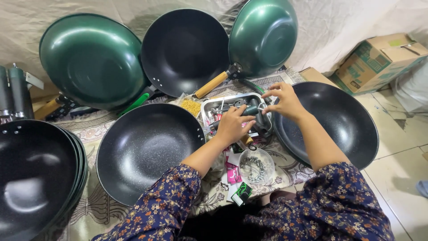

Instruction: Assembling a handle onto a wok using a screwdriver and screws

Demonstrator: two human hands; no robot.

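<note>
Head view: my left hand (pixel 232 125) grips a dark handle (pixel 249 110) lying crosswise over the metal tray (pixel 209 107) of parts; my right hand (pixel 285 100) pinches something I cannot make out.

Both arms reach forward from flowered sleeves pushed up near the elbows, forearms bare and angled toward each other. The left hand (pixel 232 124) is palm down with its fingers curled closed in a grip. The right hand (pixel 285 100), slightly farther out, bends at the wrist, fingertips pinched together (thumb meeting forefinger).
</note>
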